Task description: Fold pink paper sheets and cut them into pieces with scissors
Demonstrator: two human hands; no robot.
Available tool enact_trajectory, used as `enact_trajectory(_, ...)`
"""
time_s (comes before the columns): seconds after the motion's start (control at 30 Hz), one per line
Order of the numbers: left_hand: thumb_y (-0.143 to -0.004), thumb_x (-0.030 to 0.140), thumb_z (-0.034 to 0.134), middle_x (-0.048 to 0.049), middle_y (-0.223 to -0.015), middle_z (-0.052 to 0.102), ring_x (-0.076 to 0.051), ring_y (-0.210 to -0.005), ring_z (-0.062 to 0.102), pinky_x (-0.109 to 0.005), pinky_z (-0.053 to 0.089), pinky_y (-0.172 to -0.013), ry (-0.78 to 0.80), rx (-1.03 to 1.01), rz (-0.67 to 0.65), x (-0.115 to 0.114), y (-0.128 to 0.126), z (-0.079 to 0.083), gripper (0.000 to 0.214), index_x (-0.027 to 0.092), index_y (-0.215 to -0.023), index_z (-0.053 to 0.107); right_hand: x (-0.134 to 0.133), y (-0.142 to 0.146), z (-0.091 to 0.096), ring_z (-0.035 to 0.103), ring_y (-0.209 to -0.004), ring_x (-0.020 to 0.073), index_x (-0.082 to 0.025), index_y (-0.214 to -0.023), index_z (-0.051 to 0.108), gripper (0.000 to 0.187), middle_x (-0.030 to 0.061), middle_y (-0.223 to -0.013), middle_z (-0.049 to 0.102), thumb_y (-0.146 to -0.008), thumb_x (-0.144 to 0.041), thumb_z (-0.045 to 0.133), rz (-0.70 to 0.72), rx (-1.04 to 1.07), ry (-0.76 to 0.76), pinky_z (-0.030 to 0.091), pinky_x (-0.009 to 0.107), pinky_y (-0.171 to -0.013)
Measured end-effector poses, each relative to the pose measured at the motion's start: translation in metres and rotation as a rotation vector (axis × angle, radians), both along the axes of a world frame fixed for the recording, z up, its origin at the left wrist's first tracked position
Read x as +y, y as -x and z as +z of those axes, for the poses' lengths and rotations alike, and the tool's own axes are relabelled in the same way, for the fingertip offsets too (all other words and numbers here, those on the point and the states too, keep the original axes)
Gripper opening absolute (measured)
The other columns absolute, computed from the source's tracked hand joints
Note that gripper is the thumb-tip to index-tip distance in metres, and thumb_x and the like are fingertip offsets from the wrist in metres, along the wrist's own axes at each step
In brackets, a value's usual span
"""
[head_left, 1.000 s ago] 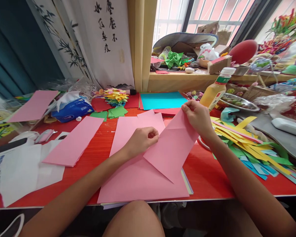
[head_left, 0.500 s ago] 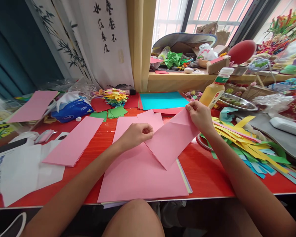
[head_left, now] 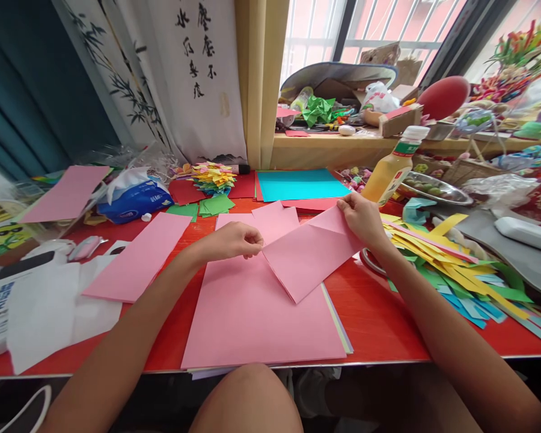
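My right hand (head_left: 365, 222) pinches the upper right part of a folded pink sheet of paper (head_left: 311, 255). The sheet hangs tilted above a larger stack of pink paper (head_left: 261, 325), and a crease runs near its top edge. Just off the sheet's left corner is my left hand (head_left: 238, 240), its fingers curled together. Whether anything small is between those fingertips I cannot make out. Smaller pink pieces (head_left: 277, 219) lie behind the sheet, on the upper part of the stack.
On the red table (head_left: 369, 325), pink strips of card (head_left: 139, 255) lie left and a pile of coloured paper strips (head_left: 455, 264) right. A juice bottle (head_left: 390, 168) stands behind my right hand. Blue paper (head_left: 297, 184) and a tissue pack (head_left: 135, 198) are further back.
My left hand has moved left, off the folded sheet's edge to just beside its corner. My right hand still holds the sheet, which has tilted slightly flatter.
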State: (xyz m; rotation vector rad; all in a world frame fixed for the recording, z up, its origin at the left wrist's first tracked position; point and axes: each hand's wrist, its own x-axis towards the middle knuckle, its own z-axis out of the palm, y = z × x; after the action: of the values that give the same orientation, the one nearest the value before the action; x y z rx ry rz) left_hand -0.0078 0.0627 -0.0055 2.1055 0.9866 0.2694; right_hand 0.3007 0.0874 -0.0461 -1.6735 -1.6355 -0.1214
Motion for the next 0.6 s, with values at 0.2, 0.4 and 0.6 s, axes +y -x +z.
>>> enact_trajectory(0.2,-0.068,0.028,0.050,0.0008,-0.065,0.058,-0.012,-0.060,0.054,-0.022,0.039,-0.053,-0.064,0.026,0.099,0.012,0.007,-0.007,0.013,0.017,-0.066,0.056,0.001,-0.001,0.000,0.054,-0.065,0.0187,-0.018,-0.072,0.058,0.020,0.0061,-0.071,0.063,-0.079,-0.033,0.047,0.056,0.099,0.050,0.035,0.029,-0.058)
enact_trajectory(0.4,-0.077,0.027,0.046,-0.0021,-0.087,0.063,-0.014,-0.080,0.057,-0.025,0.043,-0.070,-0.326,-0.150,0.207,0.003,-0.016,-0.020,0.017,0.019,-0.082,0.060,-0.021,0.055,0.003,0.053,-0.063,0.0153,-0.018,-0.071,0.058,0.026,0.0025,-0.070,0.062,-0.079,-0.040,0.048,0.309,0.318,0.202,0.036,0.026,-0.056)
enact_trajectory(0.6,-0.083,0.029,0.045,-0.0027,-0.094,0.065,-0.014,-0.086,0.057,-0.026,0.043,-0.075,-0.390,-0.303,0.179,-0.013,-0.036,-0.027,0.020,0.019,-0.091,0.061,-0.050,0.100,0.004,0.052,-0.063,0.0131,-0.020,-0.075,0.054,0.020,-0.0001,-0.070,0.060,-0.083,-0.036,0.045,0.464,0.306,0.115,0.035,0.024,-0.056)
